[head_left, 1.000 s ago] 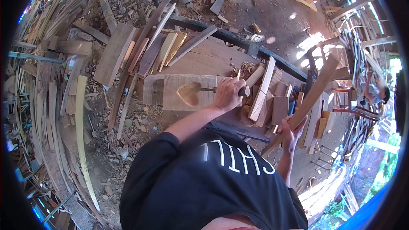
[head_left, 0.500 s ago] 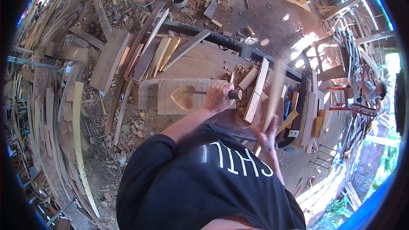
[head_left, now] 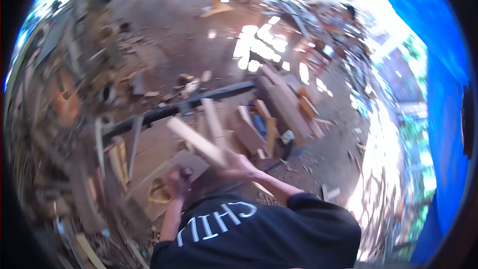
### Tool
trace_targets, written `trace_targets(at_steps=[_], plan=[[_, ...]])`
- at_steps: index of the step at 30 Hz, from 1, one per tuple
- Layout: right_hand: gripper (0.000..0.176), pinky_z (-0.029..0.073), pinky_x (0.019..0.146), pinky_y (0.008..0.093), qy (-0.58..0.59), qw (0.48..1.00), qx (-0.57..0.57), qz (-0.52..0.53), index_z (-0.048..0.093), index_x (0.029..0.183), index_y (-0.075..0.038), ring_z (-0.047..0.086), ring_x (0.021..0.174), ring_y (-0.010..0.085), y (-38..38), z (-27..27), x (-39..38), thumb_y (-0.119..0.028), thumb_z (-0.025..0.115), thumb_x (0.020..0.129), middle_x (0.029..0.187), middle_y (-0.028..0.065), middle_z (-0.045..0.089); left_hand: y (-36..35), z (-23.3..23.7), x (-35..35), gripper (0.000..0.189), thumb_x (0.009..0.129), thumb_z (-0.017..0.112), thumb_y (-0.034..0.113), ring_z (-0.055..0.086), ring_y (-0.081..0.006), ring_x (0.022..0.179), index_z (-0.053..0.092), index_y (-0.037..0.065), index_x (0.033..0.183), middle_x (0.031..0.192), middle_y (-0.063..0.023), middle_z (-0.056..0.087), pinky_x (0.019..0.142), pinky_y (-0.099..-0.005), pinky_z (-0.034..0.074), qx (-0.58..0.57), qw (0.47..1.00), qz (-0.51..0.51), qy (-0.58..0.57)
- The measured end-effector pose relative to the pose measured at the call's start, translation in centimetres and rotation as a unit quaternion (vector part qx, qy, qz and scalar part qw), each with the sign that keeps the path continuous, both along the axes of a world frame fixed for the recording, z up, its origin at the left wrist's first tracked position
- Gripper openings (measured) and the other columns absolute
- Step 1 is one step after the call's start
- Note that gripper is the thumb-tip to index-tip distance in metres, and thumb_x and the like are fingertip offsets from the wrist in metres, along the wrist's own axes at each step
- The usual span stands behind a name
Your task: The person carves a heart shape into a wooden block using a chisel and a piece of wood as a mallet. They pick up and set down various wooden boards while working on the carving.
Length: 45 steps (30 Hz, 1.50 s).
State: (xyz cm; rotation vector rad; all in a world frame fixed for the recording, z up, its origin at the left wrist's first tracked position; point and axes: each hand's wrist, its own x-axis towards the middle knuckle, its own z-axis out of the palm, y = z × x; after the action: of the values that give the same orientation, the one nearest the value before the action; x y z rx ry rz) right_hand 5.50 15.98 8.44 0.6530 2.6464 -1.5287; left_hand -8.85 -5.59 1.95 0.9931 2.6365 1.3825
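My left hand (head_left: 177, 182) is closed round the handle of a chisel (head_left: 186, 171), beside a heart-shaped hollow (head_left: 159, 192) cut in a wooden board (head_left: 189, 163). Motion blur hides most of the chisel's blade. Right of it, my right hand (head_left: 239, 167) grips a pale wooden bar (head_left: 196, 142), which slants up and left over the bench. The bar's far end is in the air above the board.
Wood pieces and a blue object (head_left: 259, 124) lie on the bench's right part. Planks (head_left: 286, 104) rest at its right end. A dark beam (head_left: 144, 119) edges the far side. A blue tarp (head_left: 445, 89) hangs at the right.
The view has swung to the right and is blurred. The bar in my right hand has tipped from nearly upright in the picture to slanting left, closer to the chisel handle.
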Motion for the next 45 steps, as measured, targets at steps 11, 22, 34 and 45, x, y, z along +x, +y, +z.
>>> trace_targets(at_steps=[11, 22, 34, 45], plan=[[0.06, 0.05, 0.075, 0.0377, 0.224, 0.974, 0.022, -0.013, 0.043, 0.127, -0.007, 0.063, 0.082, 0.0246, 3.7, 7.4, -3.9, -0.019, 0.073, 0.077, 0.093, 0.017, 0.061, -0.4, 0.3, 0.5, 0.021, 0.072, 0.073, 0.015, 0.059, -0.0364, 0.071, 0.052, 0.012, 0.073, 0.072, -0.0101, 0.057, 0.067, -0.0462, 0.044, -0.022, 0.997, -0.016, 0.068], [0.064, 0.049, 0.054, 0.0272, -0.064, 0.966, -0.232, 0.095, 0.047, 0.13, -0.01, 0.06, 0.071, 0.0116, -1.4, -8.9, 0.3, -0.045, 0.075, 0.084, 0.088, 0.0062, 0.061, -1.1, 0.6, 1.5, 0.029, 0.073, 0.077, 0.013, 0.053, -0.0327, 0.064, 0.048, 0.012, 0.072, 0.067, -0.0066, 0.052, 0.059, -0.0435, 0.039, 0.034, 0.991, -0.012, 0.13], [0.071, 0.057, 0.063, 0.0354, -0.295, 0.876, -0.382, 0.008, 0.058, 0.126, -0.002, 0.066, 0.071, 0.0185, -0.6, -12.9, 0.8, -0.064, 0.054, 0.092, 0.093, 0.0108, 0.066, -3.5, 1.4, 3.2, 0.032, 0.076, 0.081, 0.014, 0.051, -0.0271, 0.064, 0.049, 0.01, 0.075, 0.07, -0.0071, 0.052, 0.062, -0.0401, 0.04, 0.057, 0.991, 0.063, 0.1], [0.073, 0.055, 0.06, 0.0349, -0.173, 0.982, -0.071, 0.032, 0.052, 0.103, -0.001, 0.068, 0.062, 0.0203, -2.8, -11.4, 1.9, -0.06, 0.08, 0.071, 0.079, 0.0134, 0.067, -7.8, -0.2, 3.2, 0.03, 0.076, 0.081, 0.011, 0.056, -0.0231, 0.07, 0.051, 0.009, 0.079, 0.073, -0.0057, 0.055, 0.066, -0.0361, 0.044, 0.161, 0.969, 0.189, 0.009]])
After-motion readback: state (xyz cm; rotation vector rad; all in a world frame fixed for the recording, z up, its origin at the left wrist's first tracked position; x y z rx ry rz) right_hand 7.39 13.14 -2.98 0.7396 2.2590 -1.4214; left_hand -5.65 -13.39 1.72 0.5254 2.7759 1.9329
